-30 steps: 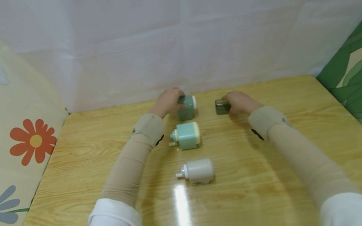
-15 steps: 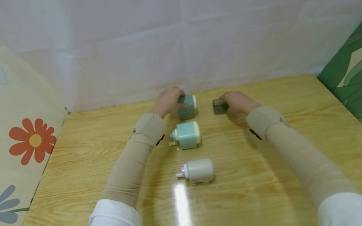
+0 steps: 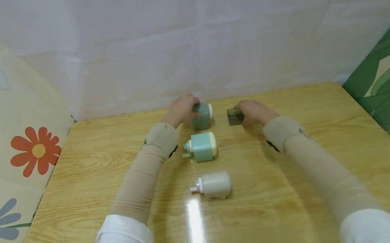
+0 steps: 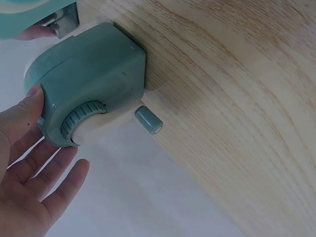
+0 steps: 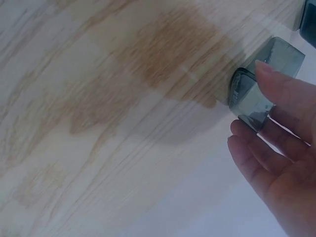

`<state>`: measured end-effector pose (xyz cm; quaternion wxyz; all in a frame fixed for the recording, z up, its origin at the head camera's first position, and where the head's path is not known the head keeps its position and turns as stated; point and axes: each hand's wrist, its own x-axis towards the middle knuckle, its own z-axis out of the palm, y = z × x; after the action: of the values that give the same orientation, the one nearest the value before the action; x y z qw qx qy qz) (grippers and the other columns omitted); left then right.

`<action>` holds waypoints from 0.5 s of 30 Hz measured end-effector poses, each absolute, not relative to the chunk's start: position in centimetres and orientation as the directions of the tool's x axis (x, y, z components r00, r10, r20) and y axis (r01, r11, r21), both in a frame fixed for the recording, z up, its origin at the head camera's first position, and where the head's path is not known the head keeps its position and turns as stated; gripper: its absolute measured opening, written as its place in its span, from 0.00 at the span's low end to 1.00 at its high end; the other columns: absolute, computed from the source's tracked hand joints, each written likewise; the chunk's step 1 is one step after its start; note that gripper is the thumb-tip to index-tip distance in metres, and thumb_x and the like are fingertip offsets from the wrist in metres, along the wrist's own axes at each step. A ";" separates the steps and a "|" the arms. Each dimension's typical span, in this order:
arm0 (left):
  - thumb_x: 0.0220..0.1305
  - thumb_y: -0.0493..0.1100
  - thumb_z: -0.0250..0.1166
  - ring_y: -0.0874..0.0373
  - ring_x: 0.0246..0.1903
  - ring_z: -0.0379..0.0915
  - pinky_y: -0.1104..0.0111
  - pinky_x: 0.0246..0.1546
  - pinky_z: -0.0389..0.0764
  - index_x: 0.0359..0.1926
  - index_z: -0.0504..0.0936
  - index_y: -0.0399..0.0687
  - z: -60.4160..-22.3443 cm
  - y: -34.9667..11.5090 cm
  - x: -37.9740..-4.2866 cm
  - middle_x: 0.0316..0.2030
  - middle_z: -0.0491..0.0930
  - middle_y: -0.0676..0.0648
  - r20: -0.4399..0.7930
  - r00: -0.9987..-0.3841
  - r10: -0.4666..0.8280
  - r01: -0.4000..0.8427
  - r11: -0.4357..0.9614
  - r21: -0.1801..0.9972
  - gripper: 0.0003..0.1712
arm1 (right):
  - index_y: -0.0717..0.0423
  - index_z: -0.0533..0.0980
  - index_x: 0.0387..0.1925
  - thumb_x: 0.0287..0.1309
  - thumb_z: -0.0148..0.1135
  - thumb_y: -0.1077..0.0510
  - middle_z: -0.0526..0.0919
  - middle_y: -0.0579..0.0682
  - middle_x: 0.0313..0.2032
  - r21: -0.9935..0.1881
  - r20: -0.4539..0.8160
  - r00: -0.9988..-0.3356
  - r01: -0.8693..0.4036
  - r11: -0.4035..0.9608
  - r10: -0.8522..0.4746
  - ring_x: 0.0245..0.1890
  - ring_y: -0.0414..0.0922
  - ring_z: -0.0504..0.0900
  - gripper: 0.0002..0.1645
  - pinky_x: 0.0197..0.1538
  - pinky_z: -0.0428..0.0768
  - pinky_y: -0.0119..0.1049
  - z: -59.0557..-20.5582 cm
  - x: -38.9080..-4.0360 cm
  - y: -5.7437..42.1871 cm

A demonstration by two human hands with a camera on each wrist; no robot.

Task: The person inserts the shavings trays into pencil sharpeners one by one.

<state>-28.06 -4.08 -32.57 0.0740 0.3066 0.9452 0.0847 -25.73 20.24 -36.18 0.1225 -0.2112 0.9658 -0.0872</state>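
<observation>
My left hand grips a dark green crank pencil sharpener lying near the table's back edge. In the left wrist view, the thumb presses the sharpener's body, with fingers beneath; its crank knob points away from the palm. To the right, my right hand pinches a smoky see-through shavings drawer between thumb and fingers. The drawer is apart from the sharpener, with a short gap between them. Part of the drawer is hidden by the right hand.
A light teal and cream pencil sharpener lies just in front of the dark green one. Closer to me lies a beige sharpener, its crank side to the left. A white cloth hangs behind the wooden table.
My right hand has moved slightly left with the drawer, narrowing the gap to the dark green pencil sharpener. My left hand and the other sharpeners have stayed in place.
</observation>
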 end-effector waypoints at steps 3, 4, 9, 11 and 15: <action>0.57 0.47 0.64 0.54 0.47 0.69 0.66 0.50 0.71 0.55 0.74 0.39 -32.7 -4.0 -28.1 0.50 0.74 0.44 -0.093 -0.801 0.592 0.565 0.798 0.212 0.27 | 0.74 0.66 0.56 0.40 0.65 0.69 0.70 0.68 0.53 -0.213 -0.210 -0.882 -0.381 0.900 -0.423 0.53 0.62 0.67 0.36 0.58 0.66 0.52 -36.3 -25.7 20.1; 0.57 0.47 0.64 0.54 0.48 0.69 0.65 0.50 0.71 0.55 0.74 0.39 -32.7 -4.0 -28.1 0.50 0.74 0.44 -0.093 -0.801 0.592 0.565 0.798 0.212 0.27 | 0.74 0.66 0.56 0.41 0.65 0.69 0.70 0.68 0.53 -0.210 -0.210 -0.882 -0.381 0.900 -0.423 0.53 0.62 0.67 0.36 0.58 0.66 0.52 -36.4 -25.8 20.1; 0.57 0.47 0.64 0.54 0.47 0.69 0.66 0.50 0.71 0.55 0.73 0.39 -32.8 -4.1 -28.2 0.50 0.74 0.44 -0.085 -0.801 0.592 0.567 0.797 0.207 0.27 | 0.74 0.66 0.55 0.40 0.66 0.69 0.71 0.68 0.52 -0.199 -0.191 -0.875 -0.409 0.891 -0.444 0.52 0.61 0.68 0.37 0.58 0.66 0.52 -36.6 -25.9 20.1; 0.57 0.47 0.63 0.55 0.47 0.69 0.66 0.50 0.71 0.55 0.73 0.39 -32.9 -4.1 -28.3 0.50 0.74 0.44 -0.084 -0.802 0.591 0.565 0.797 0.211 0.27 | 0.74 0.66 0.55 0.39 0.66 0.69 0.71 0.68 0.52 -0.196 -0.186 -0.871 -0.420 0.886 -0.454 0.52 0.61 0.68 0.37 0.58 0.66 0.52 -36.6 -26.0 20.0; 0.57 0.47 0.64 0.55 0.47 0.69 0.66 0.50 0.71 0.55 0.74 0.39 -32.9 -4.1 -28.3 0.50 0.74 0.44 -0.082 -0.804 0.590 0.562 0.797 0.220 0.27 | 0.74 0.67 0.55 0.39 0.65 0.69 0.71 0.69 0.51 -0.193 -0.176 -0.866 -0.436 0.879 -0.468 0.51 0.62 0.69 0.36 0.57 0.66 0.52 -36.5 -26.0 19.9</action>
<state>-28.33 -4.11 -32.95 0.0734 0.3047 0.9451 0.0929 -25.96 19.86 -36.51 0.1095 -0.2345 0.9631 -0.0735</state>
